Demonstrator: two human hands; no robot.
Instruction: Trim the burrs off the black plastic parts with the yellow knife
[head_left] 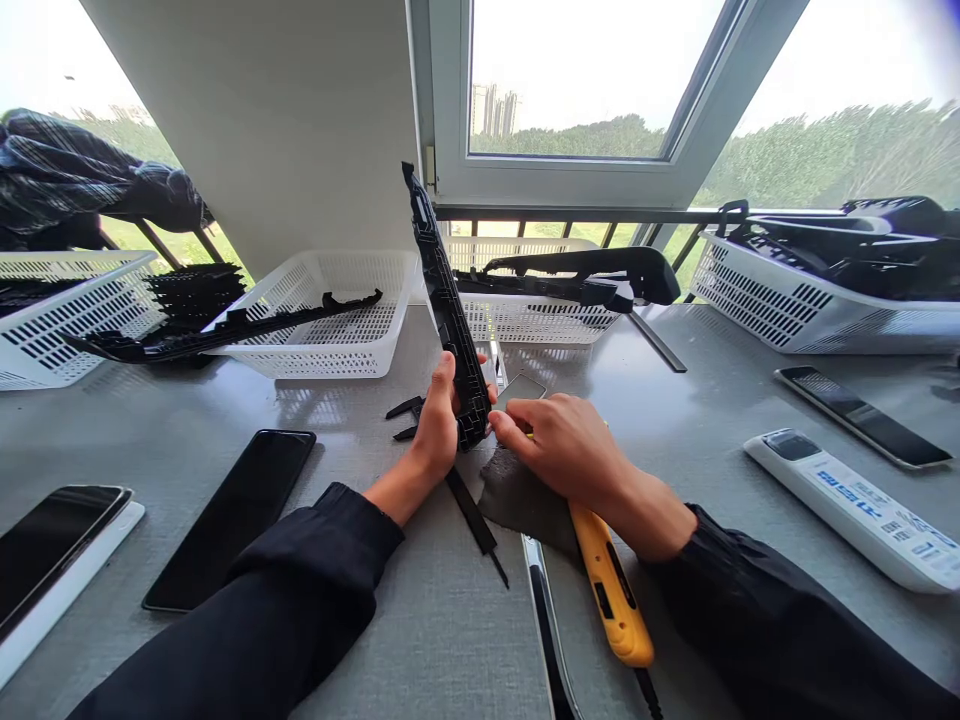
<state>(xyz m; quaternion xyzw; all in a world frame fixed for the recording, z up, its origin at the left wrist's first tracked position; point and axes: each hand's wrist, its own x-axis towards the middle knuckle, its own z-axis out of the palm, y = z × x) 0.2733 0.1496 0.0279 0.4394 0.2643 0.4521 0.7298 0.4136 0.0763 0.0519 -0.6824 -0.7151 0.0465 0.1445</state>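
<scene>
On grey table [420, 620], left hand [436, 428] grip clasping upright black strip [444, 290], right hand [564, 448] pinching its base

The plastic strip [442, 290] was black, the tool handle [609, 590] yellow, the baskets [330, 310] white latticed, the tabletop [375, 620] grey.

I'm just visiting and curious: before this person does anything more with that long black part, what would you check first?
1. Left hand grips the black plastic strip: ok.
2. Right hand holds the yellow knife: ok.
3. Blade position: cannot tell, hidden by the hand.
4. Strip's lower end rests near the dark mat: ok.
5. Phone lies close to the left sleeve: not ok.
</scene>
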